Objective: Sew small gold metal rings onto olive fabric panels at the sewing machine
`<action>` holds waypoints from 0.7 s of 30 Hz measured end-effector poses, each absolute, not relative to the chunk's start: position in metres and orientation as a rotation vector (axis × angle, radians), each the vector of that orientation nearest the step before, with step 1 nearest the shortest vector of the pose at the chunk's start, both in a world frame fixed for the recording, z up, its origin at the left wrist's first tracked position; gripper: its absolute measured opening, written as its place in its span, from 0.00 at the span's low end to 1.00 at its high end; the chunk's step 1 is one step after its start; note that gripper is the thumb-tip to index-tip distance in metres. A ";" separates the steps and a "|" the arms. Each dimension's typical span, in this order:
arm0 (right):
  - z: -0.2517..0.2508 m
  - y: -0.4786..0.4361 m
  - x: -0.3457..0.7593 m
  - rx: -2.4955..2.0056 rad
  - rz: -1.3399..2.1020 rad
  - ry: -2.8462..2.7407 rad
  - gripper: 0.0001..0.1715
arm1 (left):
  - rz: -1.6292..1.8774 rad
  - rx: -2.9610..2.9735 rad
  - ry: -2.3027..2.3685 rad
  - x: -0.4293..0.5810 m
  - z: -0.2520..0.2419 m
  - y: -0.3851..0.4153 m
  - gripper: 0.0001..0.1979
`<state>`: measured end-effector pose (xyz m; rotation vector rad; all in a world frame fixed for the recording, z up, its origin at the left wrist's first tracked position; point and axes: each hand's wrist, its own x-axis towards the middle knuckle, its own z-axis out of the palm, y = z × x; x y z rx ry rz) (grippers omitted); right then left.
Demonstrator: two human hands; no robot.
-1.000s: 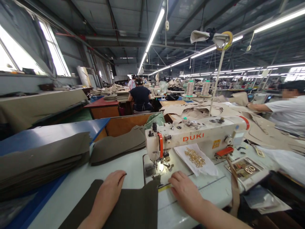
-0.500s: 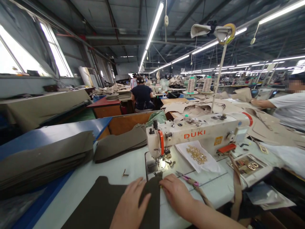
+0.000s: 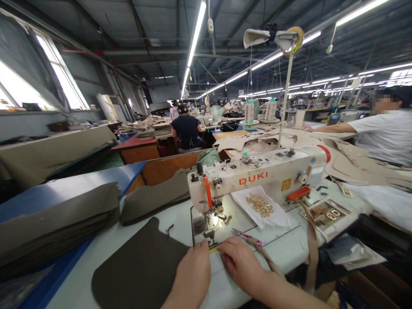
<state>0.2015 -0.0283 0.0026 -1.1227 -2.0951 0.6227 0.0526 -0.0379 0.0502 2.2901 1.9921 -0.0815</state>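
A dark olive fabric panel lies on the sewing table, its right side running under my left hand. The fingers of that hand are bunched together on the panel's edge. My right hand is just to the right, fingers curled in; whatever they pinch is hidden. A small dark scrap and a thin yellow strip show between the hands and the needle area. The sewing machine stands right ahead. Pink-handled snips lie beyond my right hand.
Gold rings lie on a white sheet by the machine. A tray holds metal buckles. Stacked dark panels are at the left, with more panels behind. A co-worker reaches over beige pieces at the right.
The dark panel has turned and shifted, its far corner now nearer the machine. My left hand has gone from spread fingers to bunched ones and moved right. The view has shifted slightly.
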 end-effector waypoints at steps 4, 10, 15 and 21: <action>0.003 -0.027 0.196 -1.136 0.650 -2.105 0.14 | 0.238 1.951 2.004 0.019 0.051 -0.029 0.14; 0.008 -0.025 0.160 -1.046 0.764 -2.097 0.13 | 0.780 1.247 1.675 -0.021 0.041 -0.041 0.06; 0.008 -0.023 0.129 -0.982 0.807 -2.022 0.08 | 0.933 0.907 1.586 -0.022 0.034 -0.056 0.12; 0.007 -0.025 0.124 -0.949 0.835 -2.007 0.06 | 0.924 0.950 1.555 -0.032 0.027 -0.058 0.14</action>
